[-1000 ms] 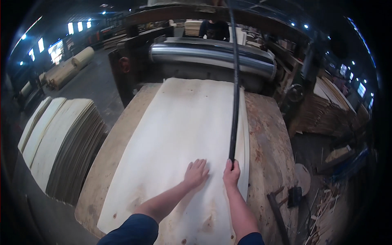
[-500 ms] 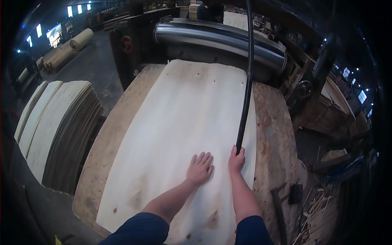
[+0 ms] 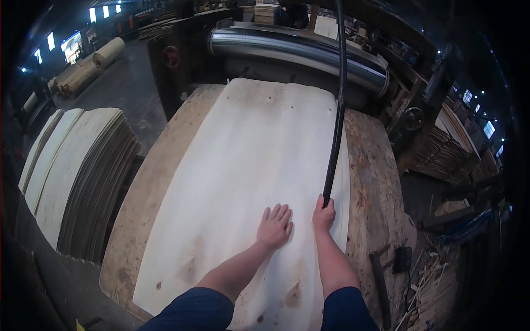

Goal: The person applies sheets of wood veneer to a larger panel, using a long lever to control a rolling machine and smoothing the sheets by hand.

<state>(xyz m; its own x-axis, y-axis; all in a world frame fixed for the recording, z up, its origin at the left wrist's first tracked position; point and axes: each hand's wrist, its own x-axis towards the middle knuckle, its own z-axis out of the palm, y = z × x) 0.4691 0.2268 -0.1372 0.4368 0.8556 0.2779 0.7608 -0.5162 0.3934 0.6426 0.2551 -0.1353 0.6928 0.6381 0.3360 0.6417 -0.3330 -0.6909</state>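
A long pale veneer sheet (image 3: 243,160), marked with several brown knots, lies flat on a worn wooden board (image 3: 141,201). My left hand (image 3: 275,226) rests palm down on the sheet with its fingers outstretched. Just to its right, my right hand (image 3: 324,214) is wrapped round the lower end of a long black pole (image 3: 338,121). The pole rises past the sheet's right side and out of the top of the view. Whether its lower end touches the sheet is hidden by my fist.
Beyond the sheet's far end, a shiny metal roller (image 3: 287,52) spans a machine frame. Stacked veneer (image 3: 72,171) stands at left, with log rolls (image 3: 83,74) behind. A hammer-like tool (image 3: 381,287) lies at right, near wood scraps (image 3: 436,281). Another person (image 3: 292,15) is behind the roller.
Both hands, the pole's lower end and the sheet appear slightly further right in the view. The person behind the roller shows more. My grip on the pole looks the same.
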